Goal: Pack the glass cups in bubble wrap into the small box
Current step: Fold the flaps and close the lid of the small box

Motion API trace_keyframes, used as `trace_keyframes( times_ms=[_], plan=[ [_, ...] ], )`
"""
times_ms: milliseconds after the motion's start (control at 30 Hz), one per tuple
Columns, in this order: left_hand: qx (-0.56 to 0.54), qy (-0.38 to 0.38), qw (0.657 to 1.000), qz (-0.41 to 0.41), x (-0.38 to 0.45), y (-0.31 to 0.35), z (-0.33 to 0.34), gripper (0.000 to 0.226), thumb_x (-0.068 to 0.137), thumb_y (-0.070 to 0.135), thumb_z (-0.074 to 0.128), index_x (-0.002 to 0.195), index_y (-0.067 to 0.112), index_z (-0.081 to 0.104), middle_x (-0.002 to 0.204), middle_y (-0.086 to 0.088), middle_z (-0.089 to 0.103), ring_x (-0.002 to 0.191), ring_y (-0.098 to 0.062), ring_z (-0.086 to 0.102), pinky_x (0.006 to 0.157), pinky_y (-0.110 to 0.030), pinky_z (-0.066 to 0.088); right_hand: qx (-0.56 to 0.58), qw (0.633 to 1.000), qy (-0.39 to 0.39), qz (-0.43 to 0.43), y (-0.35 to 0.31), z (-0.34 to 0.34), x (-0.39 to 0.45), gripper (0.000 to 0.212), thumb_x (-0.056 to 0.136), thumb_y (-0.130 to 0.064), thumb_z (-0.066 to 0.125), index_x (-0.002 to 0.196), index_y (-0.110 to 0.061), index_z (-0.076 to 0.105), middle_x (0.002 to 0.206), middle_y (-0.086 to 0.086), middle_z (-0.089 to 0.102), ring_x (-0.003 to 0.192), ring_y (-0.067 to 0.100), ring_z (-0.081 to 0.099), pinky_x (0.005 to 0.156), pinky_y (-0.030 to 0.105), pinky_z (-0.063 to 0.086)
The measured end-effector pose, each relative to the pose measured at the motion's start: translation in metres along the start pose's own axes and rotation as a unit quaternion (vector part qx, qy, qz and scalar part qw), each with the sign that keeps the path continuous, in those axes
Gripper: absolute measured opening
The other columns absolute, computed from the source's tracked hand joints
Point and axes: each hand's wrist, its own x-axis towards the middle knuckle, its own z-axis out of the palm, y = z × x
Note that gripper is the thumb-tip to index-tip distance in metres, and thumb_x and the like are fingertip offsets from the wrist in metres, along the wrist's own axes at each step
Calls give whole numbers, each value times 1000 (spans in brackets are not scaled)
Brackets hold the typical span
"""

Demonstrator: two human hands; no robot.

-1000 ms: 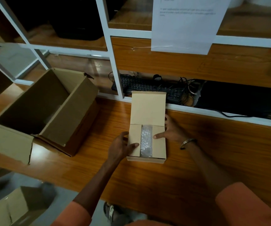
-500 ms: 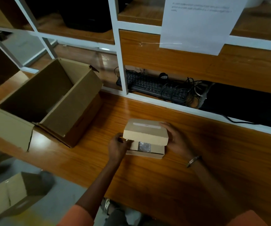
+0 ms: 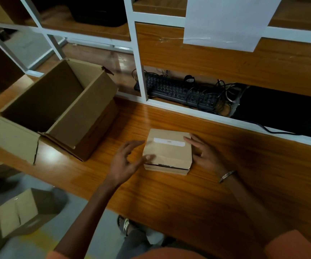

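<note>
Small flat brown cardboard box [image 3: 167,151], lid down with a thin gap at front, near middle of wooden table [image 3: 197,195]. Left hand [image 3: 125,161] spread loose, thumb on lid's front-left corner, probably to seat it. Right hand [image 3: 204,151] flat against right side, bracing. Contents hidden.

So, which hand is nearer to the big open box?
Left. The left hand is between the big open box and the small box; the right hand is beyond the small box's far side.

Both hands low, left grip [image 3: 126,161] and right grip [image 3: 204,152] loosely spread.
</note>
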Motion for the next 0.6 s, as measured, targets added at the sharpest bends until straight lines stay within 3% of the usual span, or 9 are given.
trace_keyframes(
  times_ms=[67, 167, 267, 367, 467, 600],
  plan=[
    [120, -9, 991, 64, 5, 0, 0, 70, 85, 76, 68, 145, 43, 58, 156, 11, 49, 141, -11, 41, 103, -36, 43, 5, 1000, -6, 5, 0, -2, 0, 76, 96, 5, 68, 157, -32, 42, 175, -2, 15, 159, 17, 15, 98, -4, 32],
    [197, -15, 968, 153, 12, -2, 2, 59, 94, 68, 60, 145, 38, 60, 156, 6, 52, 141, -19, 46, 103, -46, 52, 1, 1000, -9, 10, -2, -7, 0, 76, 96, 7, 66, 154, -37, 44, 174, -3, 19, 160, 18, 16, 109, 13, 32],
    [211, -20, 961, 176, 19, -5, 4, 51, 100, 53, 61, 148, 36, 58, 156, 4, 51, 141, -20, 47, 100, -48, 56, 37, 999, -2, 1, -10, -13, -4, 76, 93, 10, 66, 145, -42, 48, 171, 0, 28, 157, 18, 25, 121, 35, 37],
    [217, -7, 959, 181, 21, -6, 5, 49, 101, 55, 58, 147, 36, 59, 154, 4, 54, 140, -20, 50, 94, -45, 59, 75, 996, -47, -9, -17, -19, -16, 85, 90, 10, 69, 145, -50, 44, 167, -9, 29, 152, 12, 25, 115, 35, 42],
    [211, -5, 962, 175, 18, -8, 8, 53, 99, 62, 51, 145, 38, 61, 155, 5, 55, 138, -21, 53, 87, -41, 62, 51, 992, -114, -29, -17, -18, -26, 92, 87, -9, 82, 155, -49, 35, 166, -16, 22, 152, 5, 16, 120, 33, 29],
    [193, -9, 966, 170, 12, -22, 18, 51, 100, 60, 56, 145, 39, 61, 157, 9, 52, 129, -16, 61, 80, -36, 65, -100, 992, -70, -37, -10, -6, -28, 89, 86, -50, 81, 158, -51, 29, 172, -17, 15, 155, 1, 3, 123, 44, 11]
  ],
)
